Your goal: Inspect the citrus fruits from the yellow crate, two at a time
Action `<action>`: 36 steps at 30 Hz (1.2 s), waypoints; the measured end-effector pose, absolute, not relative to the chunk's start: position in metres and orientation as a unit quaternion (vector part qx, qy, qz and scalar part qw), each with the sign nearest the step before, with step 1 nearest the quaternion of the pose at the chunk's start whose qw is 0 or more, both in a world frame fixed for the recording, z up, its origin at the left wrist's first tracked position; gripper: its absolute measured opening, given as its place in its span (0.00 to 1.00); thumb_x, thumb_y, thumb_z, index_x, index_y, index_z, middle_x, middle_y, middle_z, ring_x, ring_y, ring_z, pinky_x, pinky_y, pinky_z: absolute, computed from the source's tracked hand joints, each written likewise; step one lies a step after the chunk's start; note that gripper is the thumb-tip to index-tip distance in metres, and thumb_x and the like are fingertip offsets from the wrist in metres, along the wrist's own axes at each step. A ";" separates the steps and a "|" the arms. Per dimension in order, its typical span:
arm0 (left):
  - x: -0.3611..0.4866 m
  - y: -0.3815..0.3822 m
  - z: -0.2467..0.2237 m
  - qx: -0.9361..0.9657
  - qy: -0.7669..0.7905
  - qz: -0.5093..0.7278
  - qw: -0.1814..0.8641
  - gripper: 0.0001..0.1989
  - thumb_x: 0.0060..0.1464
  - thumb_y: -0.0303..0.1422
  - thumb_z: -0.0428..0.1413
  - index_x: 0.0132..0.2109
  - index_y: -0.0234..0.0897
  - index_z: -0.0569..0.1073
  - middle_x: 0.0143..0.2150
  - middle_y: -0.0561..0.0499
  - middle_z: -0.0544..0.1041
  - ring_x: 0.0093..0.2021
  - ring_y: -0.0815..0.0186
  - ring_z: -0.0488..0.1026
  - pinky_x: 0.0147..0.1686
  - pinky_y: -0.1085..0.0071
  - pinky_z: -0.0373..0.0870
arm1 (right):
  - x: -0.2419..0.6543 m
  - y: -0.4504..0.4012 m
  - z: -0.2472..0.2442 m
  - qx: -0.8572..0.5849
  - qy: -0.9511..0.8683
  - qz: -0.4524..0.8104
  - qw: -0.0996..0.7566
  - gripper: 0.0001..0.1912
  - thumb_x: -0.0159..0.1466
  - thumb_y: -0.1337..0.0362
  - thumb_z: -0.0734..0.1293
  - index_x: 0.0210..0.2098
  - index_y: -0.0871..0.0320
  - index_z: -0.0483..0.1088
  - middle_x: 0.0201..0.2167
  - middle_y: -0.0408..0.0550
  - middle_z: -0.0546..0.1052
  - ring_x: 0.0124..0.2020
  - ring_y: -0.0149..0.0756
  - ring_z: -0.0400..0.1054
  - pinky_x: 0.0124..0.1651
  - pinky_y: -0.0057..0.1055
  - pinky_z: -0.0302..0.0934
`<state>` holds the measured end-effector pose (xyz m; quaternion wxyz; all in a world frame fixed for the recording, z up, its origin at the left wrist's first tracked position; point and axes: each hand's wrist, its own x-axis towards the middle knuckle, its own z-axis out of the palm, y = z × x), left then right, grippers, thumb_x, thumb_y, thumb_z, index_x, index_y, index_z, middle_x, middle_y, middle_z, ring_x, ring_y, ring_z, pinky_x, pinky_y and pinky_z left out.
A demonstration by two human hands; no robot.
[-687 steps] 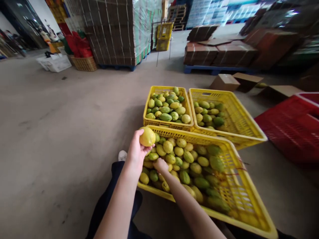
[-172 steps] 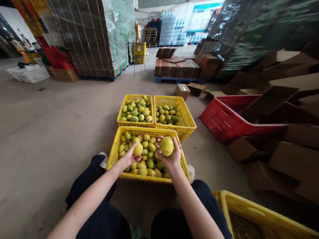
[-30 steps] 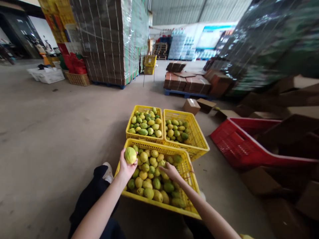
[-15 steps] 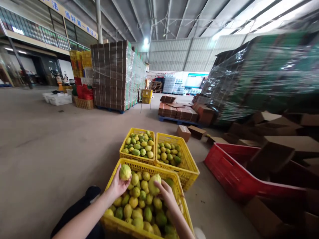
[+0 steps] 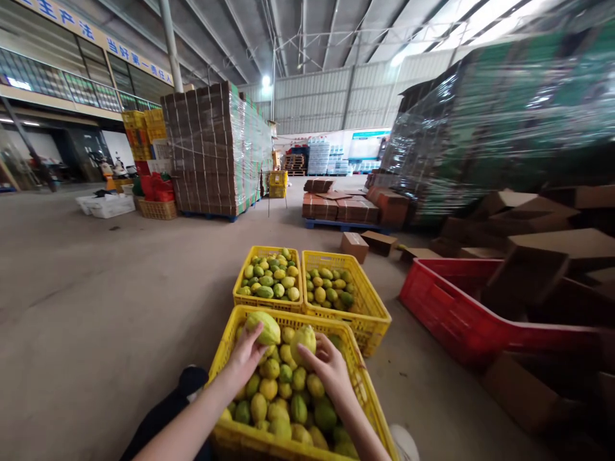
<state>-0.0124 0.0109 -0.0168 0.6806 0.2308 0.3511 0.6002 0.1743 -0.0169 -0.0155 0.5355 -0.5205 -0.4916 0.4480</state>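
My left hand (image 5: 247, 353) is closed round a yellow-green fruit (image 5: 267, 328) above the back left part of the near yellow crate (image 5: 223, 349). Over the middle of the same crate, my right hand (image 5: 329, 363) grips another yellow-green fruit (image 5: 303, 344) between thumb and fingers. The two held fruits are apart. Many loose yellow and green fruits (image 5: 278, 410) lie in the crate below my hands.
Behind stand two more yellow crates with fruit, one at left (image 5: 235, 294) and one at right (image 5: 372, 314). A red crate (image 5: 451, 320) with cardboard boxes is at the right. Wrapped pallet stacks (image 5: 199, 153) rise farther back.
My left hand has moved right, and its fruit now lies more sideways. My right hand's fingers have shifted round its fruit. The camera view has turned slightly.
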 end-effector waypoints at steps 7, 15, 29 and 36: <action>-0.018 0.012 -0.009 0.509 0.390 0.618 0.456 0.34 0.34 0.34 0.71 0.51 0.41 0.69 0.54 0.45 0.74 0.52 0.57 0.73 0.52 0.63 0.71 | 0.170 -0.015 -0.008 -0.518 -0.492 0.351 0.605 0.28 0.47 0.52 0.76 0.44 0.56 0.70 0.36 0.50 0.78 0.36 0.45 0.76 0.38 0.39 0.72; -0.020 0.012 -0.017 0.615 0.432 0.575 0.323 0.30 0.41 0.34 0.68 0.53 0.39 0.70 0.55 0.43 0.74 0.56 0.54 0.71 0.58 0.57 0.66 | 0.153 -0.012 -0.015 -0.523 -0.542 0.291 0.590 0.25 0.48 0.55 0.76 0.45 0.56 0.74 0.42 0.52 0.75 0.38 0.42 0.72 0.39 0.38 0.72; -0.018 0.009 -0.005 0.354 0.424 0.529 0.644 0.28 0.37 0.46 0.69 0.42 0.33 0.75 0.40 0.44 0.80 0.42 0.57 0.78 0.38 0.68 0.76 | 0.157 -0.020 0.006 -0.494 -0.444 0.494 0.560 0.23 0.47 0.54 0.77 0.38 0.57 0.72 0.36 0.49 0.79 0.33 0.39 0.75 0.33 0.31 0.71; -0.013 0.005 0.006 0.137 0.406 0.456 0.780 0.25 0.56 0.52 0.55 0.45 0.31 0.73 0.28 0.48 0.78 0.24 0.67 0.76 0.20 0.76 0.73 | 0.154 -0.022 0.014 -0.445 -0.296 0.703 0.469 0.12 0.59 0.58 0.70 0.37 0.60 0.71 0.20 0.45 0.78 0.15 0.32 0.70 0.17 0.24 0.65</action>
